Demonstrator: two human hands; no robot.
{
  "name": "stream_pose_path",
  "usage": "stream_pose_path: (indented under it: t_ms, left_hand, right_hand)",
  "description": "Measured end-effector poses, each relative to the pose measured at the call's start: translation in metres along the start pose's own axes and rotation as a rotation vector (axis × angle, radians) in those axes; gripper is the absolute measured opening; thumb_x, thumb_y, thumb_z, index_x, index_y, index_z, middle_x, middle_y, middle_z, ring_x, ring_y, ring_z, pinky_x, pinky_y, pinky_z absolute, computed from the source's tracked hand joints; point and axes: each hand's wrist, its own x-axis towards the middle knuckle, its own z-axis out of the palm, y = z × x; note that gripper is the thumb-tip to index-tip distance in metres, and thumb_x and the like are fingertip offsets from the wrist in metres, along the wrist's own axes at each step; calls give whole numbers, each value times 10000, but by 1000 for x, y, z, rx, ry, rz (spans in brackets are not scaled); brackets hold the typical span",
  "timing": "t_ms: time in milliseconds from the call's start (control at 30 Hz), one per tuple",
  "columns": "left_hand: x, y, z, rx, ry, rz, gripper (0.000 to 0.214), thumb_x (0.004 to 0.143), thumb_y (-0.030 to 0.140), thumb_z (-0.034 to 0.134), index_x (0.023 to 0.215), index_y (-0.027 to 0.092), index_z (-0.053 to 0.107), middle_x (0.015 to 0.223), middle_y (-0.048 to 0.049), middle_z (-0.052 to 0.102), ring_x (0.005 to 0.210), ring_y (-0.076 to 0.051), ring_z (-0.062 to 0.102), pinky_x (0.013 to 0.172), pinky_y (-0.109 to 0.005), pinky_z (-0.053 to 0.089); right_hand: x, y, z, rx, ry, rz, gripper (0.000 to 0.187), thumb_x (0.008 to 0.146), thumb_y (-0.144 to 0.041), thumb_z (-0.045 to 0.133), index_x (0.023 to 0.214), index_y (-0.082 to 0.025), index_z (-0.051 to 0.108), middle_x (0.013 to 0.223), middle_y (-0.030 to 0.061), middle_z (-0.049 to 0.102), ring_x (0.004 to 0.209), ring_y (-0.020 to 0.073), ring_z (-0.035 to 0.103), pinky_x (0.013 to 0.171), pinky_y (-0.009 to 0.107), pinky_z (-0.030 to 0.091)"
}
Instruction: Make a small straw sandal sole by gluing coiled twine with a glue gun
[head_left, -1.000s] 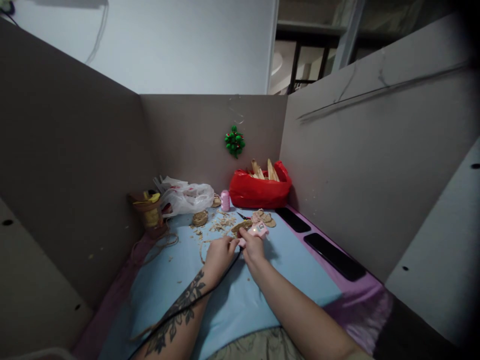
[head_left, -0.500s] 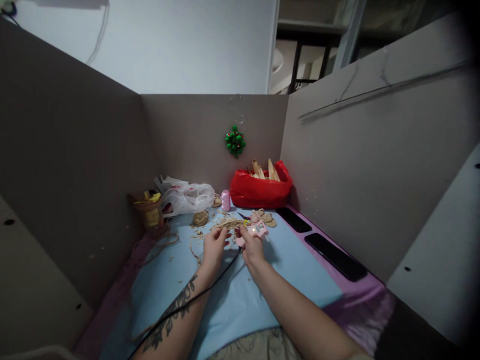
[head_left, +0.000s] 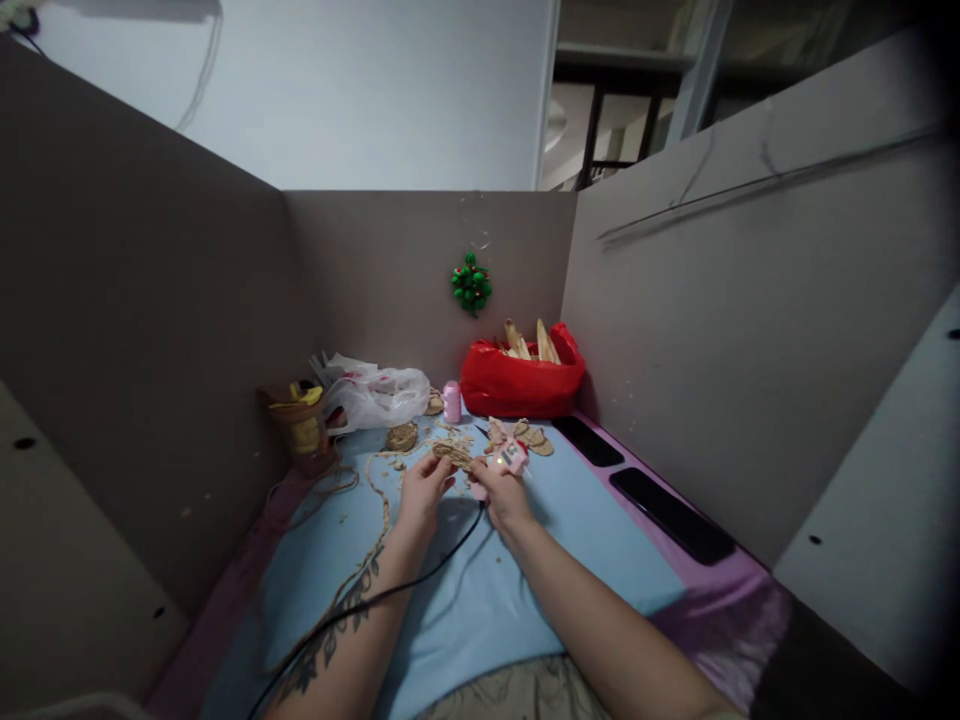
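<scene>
One flat tan braided piece [head_left: 452, 453] is up above the middle of the blue cloth [head_left: 600, 570], pinched by its left side in my left hand [head_left: 424, 488]. My right hand [head_left: 505, 490] is closed around a pink tool [head_left: 510, 458], its fingertips at the piece's right edge; I can't tell if they touch it. A black cord [head_left: 442, 562] runs from the tool toward the near left, over my left forearm. A tan braid [head_left: 384, 505] trails down the left. Just beyond my hands lie pale scraps [head_left: 439, 432] and, to their left, a brown coil [head_left: 401, 436]. Farther back stand a pink spool-like object [head_left: 451, 402] and a red bag [head_left: 523, 388]. Two black phones [head_left: 673, 515] lie along the right side.
</scene>
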Motion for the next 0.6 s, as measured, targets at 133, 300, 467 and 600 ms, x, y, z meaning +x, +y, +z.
stream_pose_path:
  t_ms: [133, 300, 467, 600]
  left_hand:
    - [-2, 3, 0, -57, 12, -42, 378, 560, 450, 795, 700, 142, 626, 746, -41, 656, 743, -150, 623, 704, -264, 477]
    - [-5, 10, 0, -26, -20, -67, 299, 588, 387, 751, 718, 157, 611, 756, -34, 647, 737, -165, 621, 635, -261, 481]
    - [-10, 14, 2, 76, -75, -92, 208, 639, 288, 651, 793, 154, 613, 782, -36, 640, 712, -159, 607, 578, -246, 482]
    - [-11, 14, 4, 180, -104, -104, 126, 635, 248, 618, 706, 161, 560, 670, 5, 577, 635, -140, 577, 535, -232, 466]
  right_hand:
    - [0, -4, -1, 59, -44, 98, 449, 477, -270, 864, 813, -183, 580, 605, -49, 648, 512, 127, 598, 531, 246, 477]
    - [4, -7, -4, 102, -37, 106, 477, 458, -268, 883, 812, -192, 573, 613, -50, 654, 530, 130, 606, 500, 234, 479]
    - [3, -12, -5, 56, -94, 103, 468, 460, -241, 875, 804, -197, 560, 592, -55, 633, 496, 127, 584, 465, 232, 459]
    - [3, -15, -7, 30, -105, 91, 470, 438, -223, 868, 792, -192, 560, 564, -66, 608, 473, 118, 563, 455, 225, 445]
